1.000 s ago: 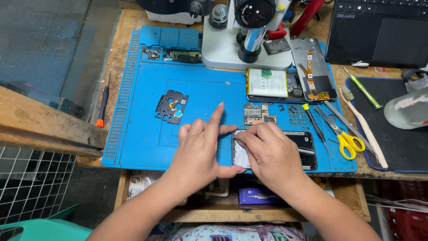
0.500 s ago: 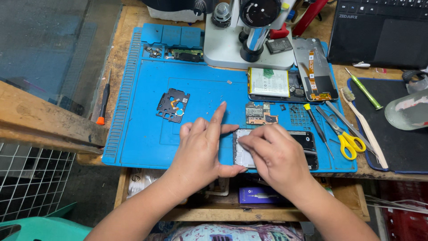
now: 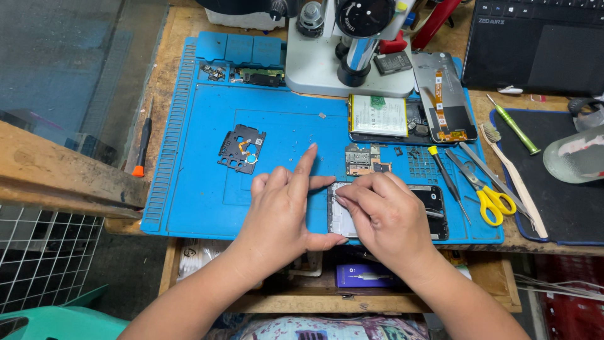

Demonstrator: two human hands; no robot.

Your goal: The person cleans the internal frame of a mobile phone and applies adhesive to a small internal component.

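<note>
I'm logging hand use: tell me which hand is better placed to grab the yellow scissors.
Probably right. The right hand rests on the phone nearest the yellow scissors; the left hand lies farther off.

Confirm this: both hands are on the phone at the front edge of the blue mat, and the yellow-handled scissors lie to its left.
Not quite. In the head view the scissors lie to the right of the phone, not the left. Both hands, left and right, are on it, on the blue mat.
</note>
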